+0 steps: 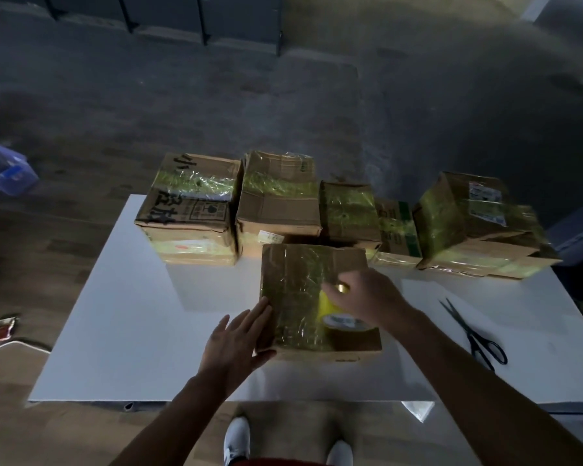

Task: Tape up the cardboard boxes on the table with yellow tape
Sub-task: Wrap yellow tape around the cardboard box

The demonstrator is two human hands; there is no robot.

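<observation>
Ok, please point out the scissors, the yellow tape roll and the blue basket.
scissors [469,331], head view, blades near the pivot.
yellow tape roll [327,306], head view, its yellow side.
blue basket [12,183], head view, its near wall.

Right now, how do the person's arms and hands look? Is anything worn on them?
The left forearm and right forearm are bare to the frame's edge: no sleeves, gloves or watch show. The left hand wears nothing visible. On a finger of the right hand sits what is probably a small shiny gold-coloured ring; blur leaves that uncertain.
</observation>
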